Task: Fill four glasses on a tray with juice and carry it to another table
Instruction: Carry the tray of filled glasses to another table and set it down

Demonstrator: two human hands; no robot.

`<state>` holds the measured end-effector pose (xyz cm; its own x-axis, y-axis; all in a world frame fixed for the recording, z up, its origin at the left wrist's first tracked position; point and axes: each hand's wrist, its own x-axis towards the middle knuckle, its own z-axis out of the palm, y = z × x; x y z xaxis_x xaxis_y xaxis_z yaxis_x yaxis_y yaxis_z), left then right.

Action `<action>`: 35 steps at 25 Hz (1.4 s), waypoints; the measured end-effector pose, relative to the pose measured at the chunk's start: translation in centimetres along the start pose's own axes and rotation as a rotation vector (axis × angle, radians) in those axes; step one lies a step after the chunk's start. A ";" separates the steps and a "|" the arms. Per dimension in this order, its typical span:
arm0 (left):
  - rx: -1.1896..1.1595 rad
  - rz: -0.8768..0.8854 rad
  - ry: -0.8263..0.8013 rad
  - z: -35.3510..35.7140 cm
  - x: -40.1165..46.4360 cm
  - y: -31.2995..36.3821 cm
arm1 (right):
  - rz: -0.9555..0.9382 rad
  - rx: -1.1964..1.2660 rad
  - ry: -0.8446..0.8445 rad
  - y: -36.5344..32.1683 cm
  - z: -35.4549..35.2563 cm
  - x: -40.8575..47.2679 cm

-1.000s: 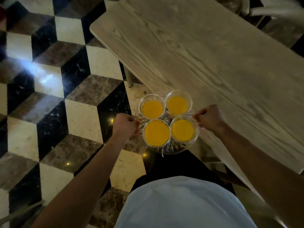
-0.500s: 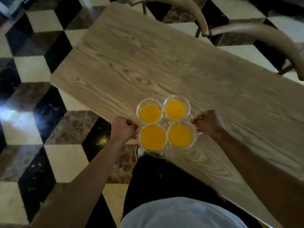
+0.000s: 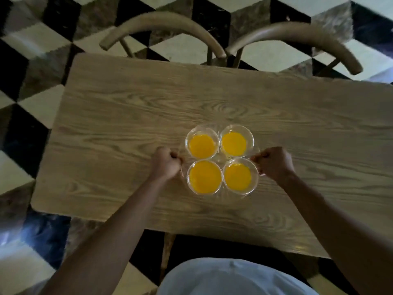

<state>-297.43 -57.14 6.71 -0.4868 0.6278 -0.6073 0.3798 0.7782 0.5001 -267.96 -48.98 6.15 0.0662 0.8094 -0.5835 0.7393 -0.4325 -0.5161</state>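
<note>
Wooden table (image 3: 119,128) over checkered floor (image 3: 32,262), bearing clear tray (image 3: 221,161) of four glasses (image 3: 205,177)

**Tray of juice over the wooden table**

Four glasses (image 3: 220,159) of orange juice stand two by two on a clear tray (image 3: 221,195). The left hand (image 3: 165,165) and right hand (image 3: 274,162) are clenched on its opposite sides, above the wooden table (image 3: 127,128). Two chairs (image 3: 234,39) stand beyond.

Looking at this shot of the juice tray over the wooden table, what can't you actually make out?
Head view only:
- Clear glass tray: mostly hidden under the four clear glasses of orange juice; whether it rests on the light wooden table is unclear.
- Tray handles: covered by the closed left hand and right hand.
- Two curved wooden chairs: motion-blurred, seats hidden behind the table.
</note>
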 end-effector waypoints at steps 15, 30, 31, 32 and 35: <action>0.141 0.125 -0.128 -1.7 9.1 3.3 | 0.170 0.149 0.138 -2.0 3.9 0.9; 0.070 0.113 -0.161 -0.7 10.2 2.0 | 0.208 0.148 0.143 -0.8 5.2 0.9; 0.074 0.116 -0.158 -0.7 10.1 2.1 | 0.217 0.156 0.146 -0.6 5.3 0.9; 0.079 0.124 -0.155 -0.6 10.1 2.1 | 0.220 0.170 0.148 -0.4 5.4 0.9; 0.078 0.126 -0.157 -0.6 9.9 1.7 | 0.218 0.217 0.157 -0.2 5.5 0.9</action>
<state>-302.06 -49.57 1.87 -0.3056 0.7096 -0.6348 0.4929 0.6884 0.5322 -271.76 -50.36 2.33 0.3222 0.7326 -0.5996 0.5375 -0.6630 -0.5211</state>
